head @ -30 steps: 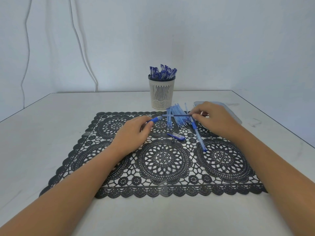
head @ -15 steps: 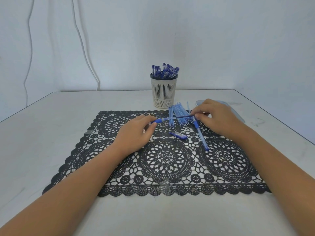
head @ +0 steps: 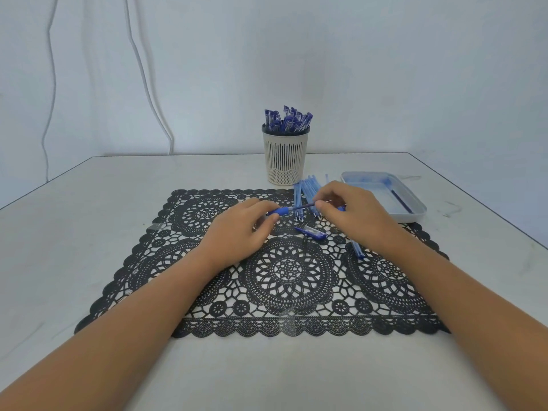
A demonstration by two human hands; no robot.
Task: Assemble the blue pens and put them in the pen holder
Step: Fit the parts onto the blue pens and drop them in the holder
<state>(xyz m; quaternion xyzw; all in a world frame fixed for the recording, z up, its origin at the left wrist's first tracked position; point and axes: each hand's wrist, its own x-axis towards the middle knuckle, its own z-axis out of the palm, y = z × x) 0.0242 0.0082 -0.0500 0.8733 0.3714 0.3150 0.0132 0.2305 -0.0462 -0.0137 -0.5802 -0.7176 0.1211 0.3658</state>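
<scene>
Blue plastic pen [head: 289, 208]: light, thin and stiff, likely slick on the barrel, so the rubber grip is the best hold. Left hand [head: 237, 232] pinches the grip end, right hand [head: 353, 216] pinches the thin refill end. Long axis runs left-right with the grip leftward, just above the black lace mat [head: 284, 271], near the pen holder [head: 285, 161].

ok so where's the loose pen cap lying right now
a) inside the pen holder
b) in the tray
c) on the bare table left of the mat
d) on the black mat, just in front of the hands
D: the pen cap lies on the mat, just nearer the camera than the left hand and right hand, which hold a pen between them.
</scene>
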